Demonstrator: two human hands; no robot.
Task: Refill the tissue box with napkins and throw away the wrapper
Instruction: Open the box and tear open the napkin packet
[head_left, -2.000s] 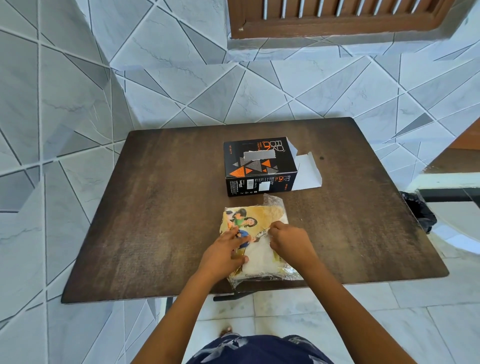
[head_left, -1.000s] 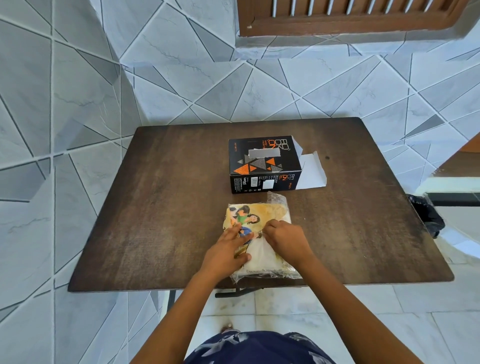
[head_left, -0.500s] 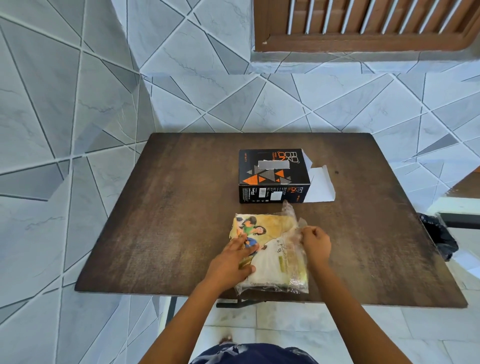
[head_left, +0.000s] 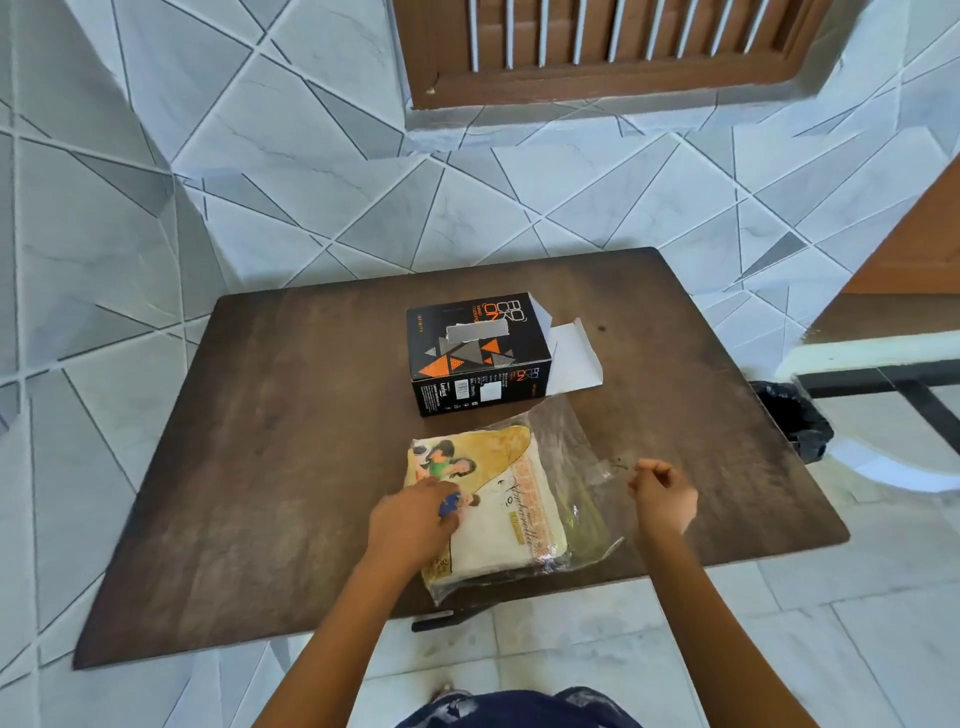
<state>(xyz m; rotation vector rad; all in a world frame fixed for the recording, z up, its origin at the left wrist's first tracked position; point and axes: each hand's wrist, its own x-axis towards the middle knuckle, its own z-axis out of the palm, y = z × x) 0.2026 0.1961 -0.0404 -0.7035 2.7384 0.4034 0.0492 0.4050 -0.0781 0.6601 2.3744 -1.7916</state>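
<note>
A pack of white napkins in a clear printed plastic wrapper lies near the front edge of the dark wooden table. My left hand presses flat on the pack's left side. My right hand is to the right of the pack, fingers pinched on a stretched flap of the wrapper. Behind the pack stands a black tissue box with orange triangles, its white end flaps open on the right side.
A black bin bag sits on the floor past the table's right edge, beside a white frame. A tiled wall rises behind the table, with a brown louvred window above. The table's front edge is close to my body.
My right hand has moved from the middle of the pack out to the right, pulling the wrapper's plastic open. My left hand stays on the pack. The camera has tilted up.
</note>
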